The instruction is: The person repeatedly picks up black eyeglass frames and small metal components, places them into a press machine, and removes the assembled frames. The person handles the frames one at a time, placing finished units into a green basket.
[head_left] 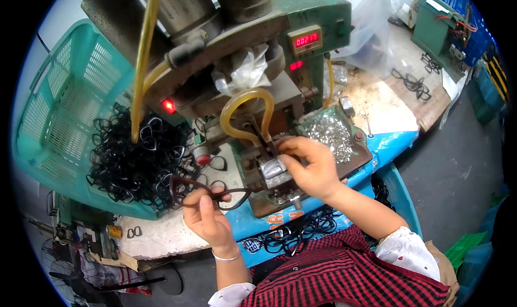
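My left hand (207, 221) is closed on a dark eyeglass frame (216, 195) without lenses, pinching it near the bridge between thumb and fingers. It is held just left of the green press's work area. My right hand (315, 168) is at the press (318, 15), thumb and fingers drawn together beside a shiny metal block (273, 168). Whatever its fingertips grip is too small or hidden to make out. A yellow looped hose (225, 116) hangs directly above the block.
At left, a teal basket (56, 118) leans, a heap of black eyeglass frames (142, 159) at its mouth. Small metal pieces (328, 134) cover a tray right of the block. More black frames (301, 231) lie by my lap. A red button (202, 160) sticks out from the press.
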Available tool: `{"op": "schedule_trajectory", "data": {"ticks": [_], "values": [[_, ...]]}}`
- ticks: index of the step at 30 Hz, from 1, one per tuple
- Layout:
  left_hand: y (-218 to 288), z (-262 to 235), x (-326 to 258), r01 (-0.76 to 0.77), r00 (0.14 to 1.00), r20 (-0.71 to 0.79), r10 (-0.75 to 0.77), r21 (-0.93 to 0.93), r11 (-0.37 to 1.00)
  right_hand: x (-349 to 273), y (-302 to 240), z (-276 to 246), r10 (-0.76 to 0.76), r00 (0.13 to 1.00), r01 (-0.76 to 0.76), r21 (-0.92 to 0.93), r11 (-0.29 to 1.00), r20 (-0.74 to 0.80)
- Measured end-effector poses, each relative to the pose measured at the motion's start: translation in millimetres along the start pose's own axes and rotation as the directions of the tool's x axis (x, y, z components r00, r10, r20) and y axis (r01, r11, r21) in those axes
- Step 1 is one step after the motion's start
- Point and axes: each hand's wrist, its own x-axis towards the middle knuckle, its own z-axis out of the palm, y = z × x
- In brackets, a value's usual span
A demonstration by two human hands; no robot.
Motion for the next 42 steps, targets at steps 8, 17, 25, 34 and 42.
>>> {"op": "schedule_trajectory", "data": {"ticks": [8, 17, 25, 34, 42], "values": [[26, 37, 42, -0.255, 0.959, 0.202, 0.199, 0.301, 0.919, -13, -4, 14, 0.3, 0.948, -0.316, 0.401, 0.86, 0.105], [26, 37, 42, -0.211, 0.956, 0.244, 0.161, 0.193, 0.958, -9, -18, 11, 0.245, 0.963, -0.27, 0.392, 0.879, 0.114], [0, 41, 17, -0.729, 0.441, 0.866, 0.236, 0.191, 0.658, -26, 83, -71, 0.08, 0.996, -0.08, -0.826, 0.557, -0.043], [-7, 12, 15, -0.62, 0.474, 0.847, 0.242, 0.126, 0.774, -24, 128, -80, 0.119, 0.991, -0.134, -0.564, 0.815, -0.065], [-19, 22, -26, -0.685, 0.567, 0.689, 0.452, 0.09, 0.723, -9, 79, -71, -0.075, 0.924, 0.363, -0.798, 0.481, 0.376]]}}
